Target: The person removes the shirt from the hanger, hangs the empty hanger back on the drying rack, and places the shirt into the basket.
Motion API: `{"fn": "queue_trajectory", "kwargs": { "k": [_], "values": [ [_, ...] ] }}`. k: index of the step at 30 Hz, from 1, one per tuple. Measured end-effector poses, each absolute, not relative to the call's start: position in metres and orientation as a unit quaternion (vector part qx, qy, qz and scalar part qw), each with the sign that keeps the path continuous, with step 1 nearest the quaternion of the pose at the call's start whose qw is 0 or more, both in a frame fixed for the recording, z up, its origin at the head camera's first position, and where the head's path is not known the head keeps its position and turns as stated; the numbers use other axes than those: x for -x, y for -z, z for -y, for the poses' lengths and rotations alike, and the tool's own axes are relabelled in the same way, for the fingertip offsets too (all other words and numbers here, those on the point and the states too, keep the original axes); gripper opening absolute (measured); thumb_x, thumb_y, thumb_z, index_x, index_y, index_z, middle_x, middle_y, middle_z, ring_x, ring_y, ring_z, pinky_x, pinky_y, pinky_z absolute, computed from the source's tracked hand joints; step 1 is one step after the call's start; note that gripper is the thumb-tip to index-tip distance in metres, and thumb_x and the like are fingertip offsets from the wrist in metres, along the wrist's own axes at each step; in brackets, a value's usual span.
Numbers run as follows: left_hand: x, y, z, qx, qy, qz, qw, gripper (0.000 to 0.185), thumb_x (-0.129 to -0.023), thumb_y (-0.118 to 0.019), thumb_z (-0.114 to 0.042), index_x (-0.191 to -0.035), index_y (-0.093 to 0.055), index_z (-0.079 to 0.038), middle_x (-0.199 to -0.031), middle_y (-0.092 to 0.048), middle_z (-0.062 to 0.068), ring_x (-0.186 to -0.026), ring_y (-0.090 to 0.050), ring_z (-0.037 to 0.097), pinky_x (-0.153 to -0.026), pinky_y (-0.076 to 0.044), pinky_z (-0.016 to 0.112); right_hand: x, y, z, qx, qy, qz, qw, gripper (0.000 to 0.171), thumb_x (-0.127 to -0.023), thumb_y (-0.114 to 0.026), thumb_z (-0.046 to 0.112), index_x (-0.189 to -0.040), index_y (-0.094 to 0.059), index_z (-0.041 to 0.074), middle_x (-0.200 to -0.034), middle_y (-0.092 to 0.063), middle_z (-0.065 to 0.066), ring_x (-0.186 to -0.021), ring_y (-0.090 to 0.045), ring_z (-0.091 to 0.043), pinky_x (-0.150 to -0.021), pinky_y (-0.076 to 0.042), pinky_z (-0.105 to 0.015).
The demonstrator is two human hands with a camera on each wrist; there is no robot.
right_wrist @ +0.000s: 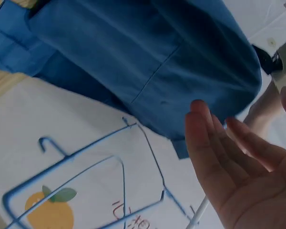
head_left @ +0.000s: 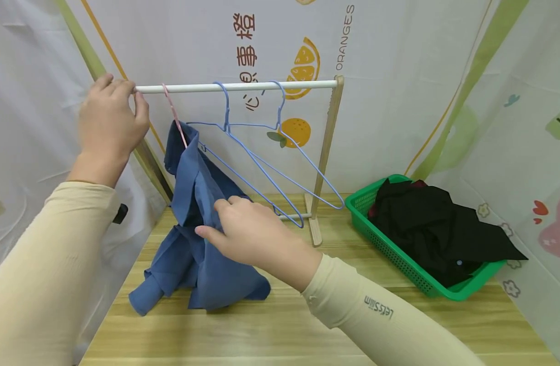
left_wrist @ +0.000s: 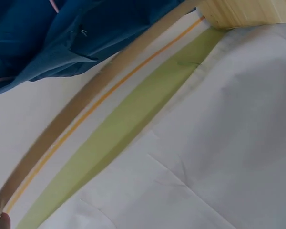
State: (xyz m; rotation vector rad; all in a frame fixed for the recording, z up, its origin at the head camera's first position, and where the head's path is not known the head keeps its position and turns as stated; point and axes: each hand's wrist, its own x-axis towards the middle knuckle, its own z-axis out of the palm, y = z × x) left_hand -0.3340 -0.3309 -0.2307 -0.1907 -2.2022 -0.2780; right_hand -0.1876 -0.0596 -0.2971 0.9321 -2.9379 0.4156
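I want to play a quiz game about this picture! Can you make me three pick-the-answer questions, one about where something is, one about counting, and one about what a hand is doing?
1. Where is the black clothing?
A. On the rail
B. In the green basket
C. Under the table

2. How many empty blue hangers hang on the white rail?
A. Two
B. Five
C. None

3. What is the left hand doing?
A. Holding a cup
B. Lying flat on the table
C. Gripping the rail's end

Answers:
1 B, the dark pile fills the basket on the right.
2 A, two blue hooks sit on the rail beside the pink hanger carrying the blue shirt.
3 C, its fingers curl over the rail's end.
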Motion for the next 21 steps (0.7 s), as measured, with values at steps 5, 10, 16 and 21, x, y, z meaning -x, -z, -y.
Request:
{"fn": "queue_trajectory", "kwargs": {
  "k": [5,10,16,21],
  "values": [
    [0.339,0.231,0.324,0.053,0.111,0.879,0.46,0.05,-0.109,-0.041,-0.025,-0.12,-0.071,0.015,-0.12,-0.073,0.035,-0.14,-0.058,0.047,-0.116,-0.047,0.065,0.189,0.299,0.073,-0.286,-0.13,0.949,0.028,0.045,-0.107,-0.056,0.056,-0.113,-0.067,0.012,-0.096,-0.067,0.002,-0.087,-0.068,-0.014,-0.072,-0.057,-0.03],
    [0.343,0.235,0.322,0.049,0.121,0.857,0.498,0.046,-0.108,-0.043,-0.021,-0.114,-0.071,0.016,-0.116,-0.073,0.036,-0.138,-0.06,0.047,-0.113,-0.049,0.066,0.196,0.302,0.076,-0.274,-0.155,0.949,0.017,0.03,-0.109,-0.059,0.041,-0.104,-0.064,0.012,-0.082,-0.063,0.0,-0.067,-0.064,-0.014,-0.057,-0.05,-0.027],
    [0.346,0.24,0.323,0.05,0.131,0.844,0.518,0.041,-0.107,-0.045,-0.017,-0.113,-0.07,0.015,-0.115,-0.073,0.036,-0.137,-0.059,0.048,-0.114,-0.048,0.066,0.205,0.304,0.07,-0.243,-0.21,0.947,-0.027,0.025,-0.11,-0.057,0.026,-0.125,-0.064,0.007,-0.088,-0.066,-0.004,-0.067,-0.062,-0.013,-0.057,-0.049,-0.025],
    [0.35,0.244,0.32,0.052,0.152,0.832,0.53,0.035,-0.104,-0.048,-0.013,-0.114,-0.071,0.013,-0.115,-0.072,0.034,-0.133,-0.062,0.047,-0.108,-0.05,0.07,0.213,0.303,0.058,-0.222,-0.279,0.932,-0.069,0.041,-0.11,-0.058,0.023,-0.149,-0.056,0.008,-0.103,-0.071,-0.006,-0.069,-0.062,-0.014,-0.063,-0.049,-0.026]
  ]
}}
